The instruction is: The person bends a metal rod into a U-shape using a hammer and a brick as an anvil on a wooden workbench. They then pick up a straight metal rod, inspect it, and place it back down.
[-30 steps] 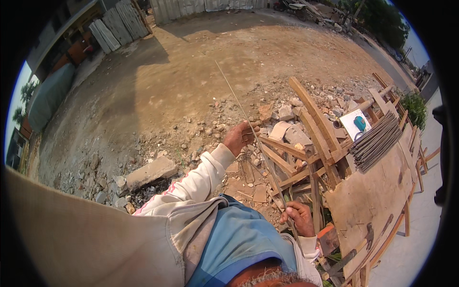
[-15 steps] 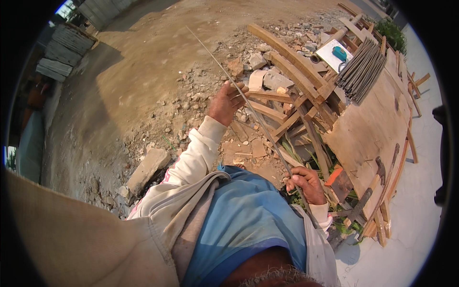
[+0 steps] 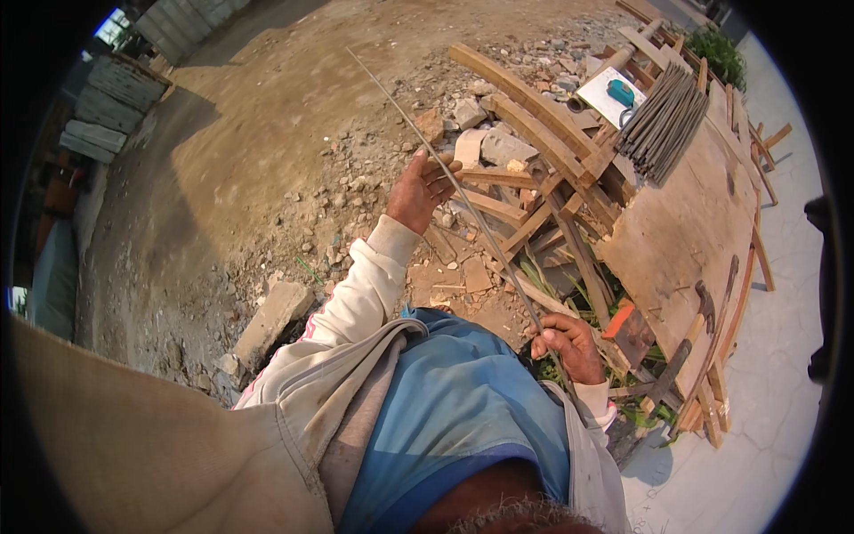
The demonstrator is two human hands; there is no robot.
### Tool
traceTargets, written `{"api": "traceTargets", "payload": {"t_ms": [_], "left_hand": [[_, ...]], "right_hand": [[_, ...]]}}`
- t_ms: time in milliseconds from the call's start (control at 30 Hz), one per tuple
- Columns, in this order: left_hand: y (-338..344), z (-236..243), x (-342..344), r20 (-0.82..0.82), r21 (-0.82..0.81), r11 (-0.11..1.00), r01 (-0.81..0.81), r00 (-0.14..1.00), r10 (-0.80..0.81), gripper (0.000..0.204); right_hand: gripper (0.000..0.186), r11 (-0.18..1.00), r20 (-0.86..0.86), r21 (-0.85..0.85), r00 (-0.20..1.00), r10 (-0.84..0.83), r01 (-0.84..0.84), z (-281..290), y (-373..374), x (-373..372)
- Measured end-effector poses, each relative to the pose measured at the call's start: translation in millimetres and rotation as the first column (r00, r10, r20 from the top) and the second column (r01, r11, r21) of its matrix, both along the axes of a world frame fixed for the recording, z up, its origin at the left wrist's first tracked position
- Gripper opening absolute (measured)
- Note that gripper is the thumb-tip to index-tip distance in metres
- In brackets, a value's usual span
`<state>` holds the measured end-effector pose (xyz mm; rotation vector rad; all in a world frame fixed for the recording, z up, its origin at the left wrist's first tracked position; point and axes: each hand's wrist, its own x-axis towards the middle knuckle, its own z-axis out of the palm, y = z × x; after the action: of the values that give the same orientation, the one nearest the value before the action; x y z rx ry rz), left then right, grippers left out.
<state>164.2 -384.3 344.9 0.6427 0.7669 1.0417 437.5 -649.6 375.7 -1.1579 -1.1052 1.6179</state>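
A long, thin metal rod (image 3: 485, 230) slants across my front, from the far left down to the near right. Partway along it, my left hand (image 3: 415, 193) holds the rod loosely between the thumb and the fingers. My right hand (image 3: 572, 345) is closed round its near part, thumb pressed on top. Past that hand, the near end runs down by my sleeve. To the right, a bundle of cut metal rods (image 3: 663, 125) lies on a worn wooden board (image 3: 680, 236). Close by, a blue-green tape measure (image 3: 620, 92) sits on a white sheet (image 3: 605, 100).
A hammer (image 3: 704, 303) and a dark long-handled bar (image 3: 728, 289) lie on the board's near right part. Stacked timber (image 3: 525, 98) and broken rubble (image 3: 467, 113) lie left of the board. A concrete slab (image 3: 277, 320) is by my left forearm. White paving (image 3: 774, 329) borders the right.
The view has turned slightly, so the board, timber and rod bundle sit a little farther left and up. Both hands keep their places on the rod.
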Motion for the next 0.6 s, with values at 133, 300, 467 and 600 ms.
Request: {"api": "traceTargets", "payload": {"t_ms": [133,300,467,600], "left_hand": [[-1,2,4,-0.009,-0.015,1.0,0.006,1.0,-0.007,0.056],[0,4,6,-0.009,-0.02,1.0,0.002,1.0,-0.002,0.062],[1,4,8,0.011,-0.038,0.999,0.009,1.0,-0.009,0.06],[4,4,10,0.046,-0.05,0.998,0.037,0.998,-0.035,0.058]], "right_hand": [[0.041,0.999,-0.005,-0.008,0.999,-0.035,0.035,2,-2,0],[0.051,0.997,0.001,0.024,0.997,-0.072,0.071,1,-5,-1],[0.053,0.993,0.027,0.032,0.993,-0.114,0.113,-14,-11,8],[0.055,0.97,-0.091,-0.061,0.966,-0.241,0.236,-49,-14,18]]}}
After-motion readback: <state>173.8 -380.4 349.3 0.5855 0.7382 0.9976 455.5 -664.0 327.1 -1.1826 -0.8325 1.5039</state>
